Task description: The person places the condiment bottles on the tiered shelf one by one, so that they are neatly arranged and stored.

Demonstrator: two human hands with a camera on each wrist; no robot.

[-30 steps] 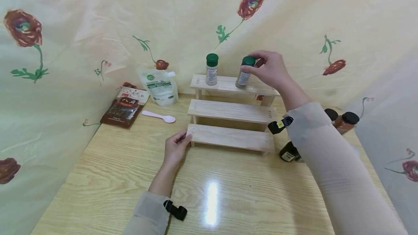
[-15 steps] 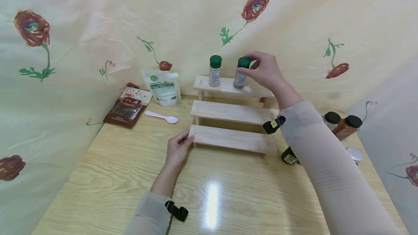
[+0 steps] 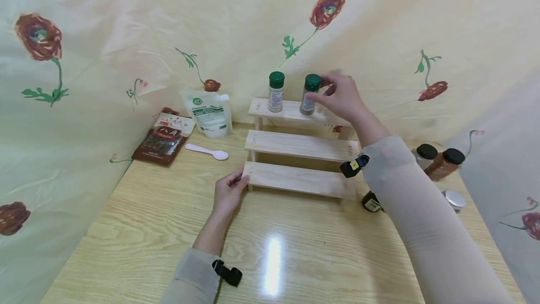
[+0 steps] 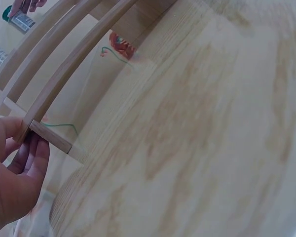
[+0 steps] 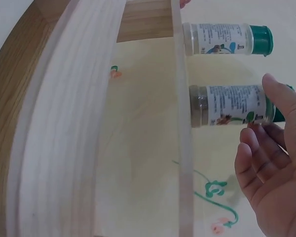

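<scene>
A three-tier wooden rack (image 3: 300, 179) stands on the table. My left hand (image 3: 228, 193) grips the left end of its lowest step; in the left wrist view, the fingers curl at the corner by the short leg. On the top step, a spice jar (image 3: 309, 100) with a green cap stands upright. My right hand (image 3: 342, 96) holds this jar near its cap, thumb on one side and fingers on the other, as the right wrist view shows. To its left is a matching green-capped jar (image 3: 276, 97), apart from it.
Left of the rack are a white spouted pouch (image 3: 211, 115), a brown spice packet (image 3: 162, 142) and a pale spoon (image 3: 207, 151). At right, partly behind my sleeve, stand a dark bottle (image 3: 371, 202), a black-capped red-brown jar (image 3: 444, 165) and a silver-lidded jar (image 3: 454, 199).
The right hand's jar has moved slightly left and gone from tilted to upright on the top step. The right hand has dropped a little lower around it. My left hand keeps its grip.
</scene>
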